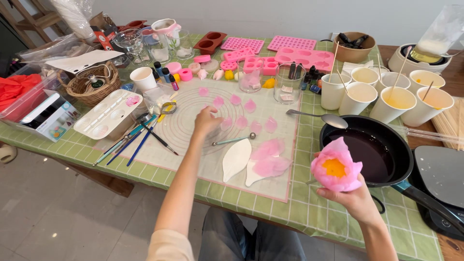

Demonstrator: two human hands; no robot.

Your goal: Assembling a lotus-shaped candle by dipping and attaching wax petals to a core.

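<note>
Both forearms are bare from elbow to wrist, with no watch, ring or bracelet in sight. A short, pale cream sleeve [170,245] covers the left upper arm at 7 o'clock. Dark grey-blue trousers [251,239] cover the lap at 6 o'clock.

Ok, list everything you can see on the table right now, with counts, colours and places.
Wax flower: one, pink with yellow centre, held in right hand.
Loose petals: several, pink, on the mat.
Leaf shapes: two, white, near edge of the mat.
Mat: one, translucent with circle markings, table centre.
Ball tool: one, teal handle, beside left hand.
Pan: one, black, right.
Spoon: one, silver, on pan rim.
Paper cups: about seven, white, far right.
Moulds: several, pink, far edge.
Palette: one, white, left.
Brushes: several, blue and black, left.
Basket: one, wicker, left.
Left hand: on the mat among petals.
Right hand: holding flower.
</note>
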